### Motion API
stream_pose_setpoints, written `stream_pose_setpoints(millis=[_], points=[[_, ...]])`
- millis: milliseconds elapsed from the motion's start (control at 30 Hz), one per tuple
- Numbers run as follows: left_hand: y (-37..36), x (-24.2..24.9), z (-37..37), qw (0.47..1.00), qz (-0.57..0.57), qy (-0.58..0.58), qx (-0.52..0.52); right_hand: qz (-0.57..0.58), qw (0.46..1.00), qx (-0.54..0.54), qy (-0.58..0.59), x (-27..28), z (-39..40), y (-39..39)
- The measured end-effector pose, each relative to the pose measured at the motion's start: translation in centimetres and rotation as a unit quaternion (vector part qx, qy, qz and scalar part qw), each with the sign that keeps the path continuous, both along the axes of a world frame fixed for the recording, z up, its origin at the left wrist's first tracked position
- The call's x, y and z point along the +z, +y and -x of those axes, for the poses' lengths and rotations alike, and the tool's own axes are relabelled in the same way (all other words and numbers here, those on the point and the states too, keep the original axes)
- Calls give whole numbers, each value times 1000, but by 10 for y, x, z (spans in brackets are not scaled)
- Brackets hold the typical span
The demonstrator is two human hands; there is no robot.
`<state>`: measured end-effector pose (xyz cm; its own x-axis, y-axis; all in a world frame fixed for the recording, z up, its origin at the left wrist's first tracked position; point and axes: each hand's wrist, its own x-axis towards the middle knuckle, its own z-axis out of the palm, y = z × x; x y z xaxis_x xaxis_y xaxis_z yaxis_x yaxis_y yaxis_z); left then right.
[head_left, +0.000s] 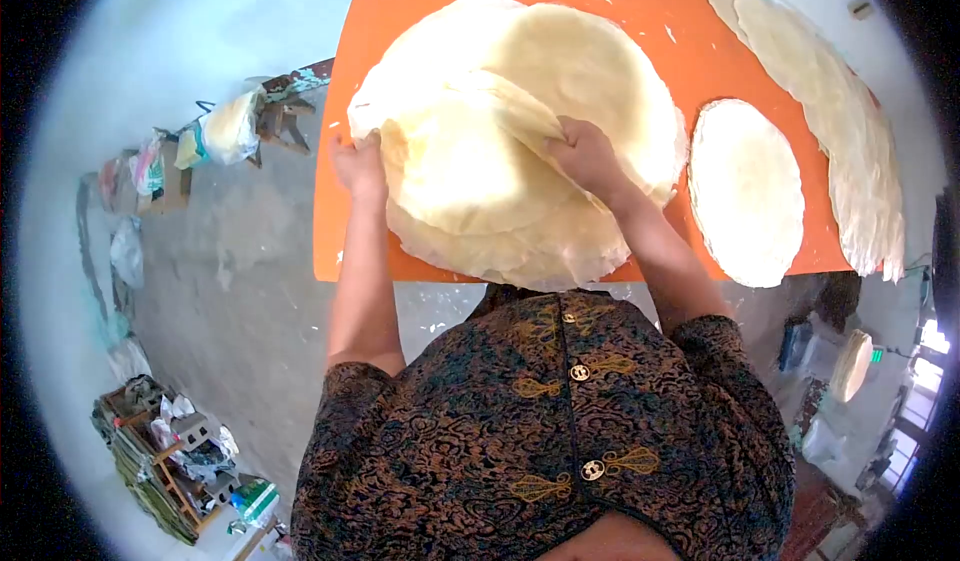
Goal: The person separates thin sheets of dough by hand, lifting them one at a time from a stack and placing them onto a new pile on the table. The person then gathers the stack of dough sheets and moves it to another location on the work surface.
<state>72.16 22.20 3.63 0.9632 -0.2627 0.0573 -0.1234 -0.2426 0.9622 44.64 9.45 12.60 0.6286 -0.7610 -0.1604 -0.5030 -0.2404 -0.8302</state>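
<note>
Here, on the orange desk (345,221), the left hand (360,166) grips the edge of a large pale round dough sheet (470,171), and the right hand (588,156) pinches its folded-up far edge. Under both hands lies a stack of thin round sheets (600,71); right of the right hand sits a smaller pale disc (746,191).

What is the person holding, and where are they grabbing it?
A thin round dough sheet, the top one of the stack. The left hand grips its left edge; the right hand pinches a raised fold near the middle.

One head-worn fisheye view looks steeply down, close over the table (640,11).
</note>
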Motion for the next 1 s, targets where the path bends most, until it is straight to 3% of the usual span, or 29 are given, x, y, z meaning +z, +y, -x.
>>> stream_pose_setpoints(millis=[100,233,333,400,500,533,600,633,667,700,767,833,900,1000], points=[[7,-25,-17,932,45,343,-109,34,999,10,-3,-14,2,-9],[12,-24,-17,917,25,364,-161,130,990,18,59,10,9,-71],[-2,57,10,915,105,337,-194,161,985,-17,58,64,19,-141],[-3,110,27,918,128,324,-192,300,953,-17,45,143,17,-127],[18,109,19,910,151,337,-187,504,857,-52,95,199,6,-94],[30,93,11,913,160,336,-170,594,800,-28,77,193,5,-90],[55,58,-3,914,168,343,-135,595,784,-7,177,171,-10,-68],[70,39,-7,913,167,352,-116,569,817,17,86,144,-9,-56],[87,30,-11,913,165,361,-97,486,835,46,256,132,-18,-39],[104,30,-14,918,150,360,-79,479,851,67,205,89,-15,-34],[135,32,-14,926,122,355,-44,353,887,125,269,31,-19,5],[154,67,1,933,137,332,-16,326,902,175,221,-42,-13,30],[173,69,-5,935,173,306,-42,346,898,169,211,-57,-9,36],[170,116,-1,969,126,213,-9,334,902,177,208,-47,-8,32]])
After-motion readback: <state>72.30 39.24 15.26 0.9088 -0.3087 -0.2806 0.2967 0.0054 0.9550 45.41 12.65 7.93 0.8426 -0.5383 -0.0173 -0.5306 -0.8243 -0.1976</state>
